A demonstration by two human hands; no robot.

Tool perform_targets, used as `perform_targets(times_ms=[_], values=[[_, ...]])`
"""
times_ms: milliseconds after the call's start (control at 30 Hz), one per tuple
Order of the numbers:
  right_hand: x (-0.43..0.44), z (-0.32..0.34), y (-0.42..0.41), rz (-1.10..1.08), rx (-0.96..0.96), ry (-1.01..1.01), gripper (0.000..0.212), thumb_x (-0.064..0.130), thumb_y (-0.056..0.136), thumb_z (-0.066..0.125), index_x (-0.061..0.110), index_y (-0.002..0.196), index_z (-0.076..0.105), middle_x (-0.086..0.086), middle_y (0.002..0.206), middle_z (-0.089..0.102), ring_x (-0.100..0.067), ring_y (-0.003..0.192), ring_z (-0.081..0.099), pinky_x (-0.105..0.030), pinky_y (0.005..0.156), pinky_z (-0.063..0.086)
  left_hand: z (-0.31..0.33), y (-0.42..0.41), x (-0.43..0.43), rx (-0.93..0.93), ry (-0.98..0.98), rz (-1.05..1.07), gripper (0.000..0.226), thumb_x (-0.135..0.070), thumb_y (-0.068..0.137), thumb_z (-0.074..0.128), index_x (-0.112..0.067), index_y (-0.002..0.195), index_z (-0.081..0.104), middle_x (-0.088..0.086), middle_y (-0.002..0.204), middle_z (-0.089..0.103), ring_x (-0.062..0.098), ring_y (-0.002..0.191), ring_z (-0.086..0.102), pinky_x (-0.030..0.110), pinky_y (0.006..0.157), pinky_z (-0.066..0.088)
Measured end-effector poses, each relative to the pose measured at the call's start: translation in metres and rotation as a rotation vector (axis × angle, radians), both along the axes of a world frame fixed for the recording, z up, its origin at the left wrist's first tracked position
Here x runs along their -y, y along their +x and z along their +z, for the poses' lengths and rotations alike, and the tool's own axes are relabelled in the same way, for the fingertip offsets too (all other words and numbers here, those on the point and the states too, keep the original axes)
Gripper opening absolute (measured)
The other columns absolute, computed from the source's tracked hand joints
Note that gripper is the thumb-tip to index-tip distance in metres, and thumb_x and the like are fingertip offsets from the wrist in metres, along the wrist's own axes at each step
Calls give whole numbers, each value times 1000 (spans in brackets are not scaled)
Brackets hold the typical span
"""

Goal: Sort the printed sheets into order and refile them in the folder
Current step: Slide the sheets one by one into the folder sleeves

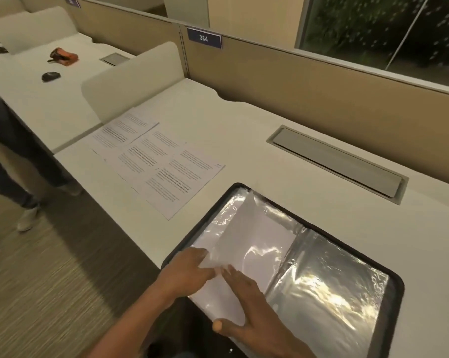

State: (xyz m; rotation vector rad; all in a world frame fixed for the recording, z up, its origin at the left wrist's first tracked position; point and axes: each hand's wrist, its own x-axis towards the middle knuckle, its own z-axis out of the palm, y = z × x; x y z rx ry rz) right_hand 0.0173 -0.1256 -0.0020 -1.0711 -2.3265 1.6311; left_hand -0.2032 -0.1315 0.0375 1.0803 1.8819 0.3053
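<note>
From my head camera I see one black folder (395, 301) lying open on the desk (244, 140) right in front of me, with clear sleeves on both sides. One white sheet (254, 236) lies slanted on its left side. My left hand (189, 270) rests on that sheet's near edge, fingers stretched out and grasping nothing. My right hand (246, 303) presses flat beside it, fingers straight. Three printed sheets (156, 161) lie overlapped on the desk, left of the folder.
</note>
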Motion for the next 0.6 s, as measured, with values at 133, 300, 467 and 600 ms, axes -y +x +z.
perform_targets(times_ms=[133, 300, 467, 600], values=[[-4, -19, -31, -44, 196, 36, 126, 112, 57, 36, 53, 161, -5, 28, 170, -11, -3, 159, -6, -47, 132, 7, -45, -38, -13, -332, -10, -15, 29, -52, 94, 73, -23, 93, 70, -11, 84, 63, 10, 78, 66, 28, 73, 57], [-3, -54, -63, -292, 267, 201, 115, 109, 66, 27, 41, 160, 30, 25, 169, 6, -4, 156, 12, -44, 128, 22, -60, -72, -24, -397, -57, -73, 31, -58, 89, 75, -28, 89, 67, -10, 89, 71, 9, 80, 69, 29, 74, 60], [-11, -84, -90, -450, 282, 506, 67, 92, 84, 42, 39, 120, 62, -5, 142, 65, -33, 114, 67, -50, 77, 62, -69, -106, -28, -366, -51, -206, 34, -58, 93, 70, -25, 94, 71, -7, 98, 75, 15, 92, 71, 30, 80, 57], [-17, -87, -115, -599, 299, 549, 47, 76, 67, 64, 46, 103, 58, -7, 124, 66, -32, 102, 62, -40, 89, 53, -66, -136, -30, -353, -53, -267, 33, -54, 95, 65, -22, 101, 72, -1, 111, 73, 21, 107, 69, 30, 89, 54]])
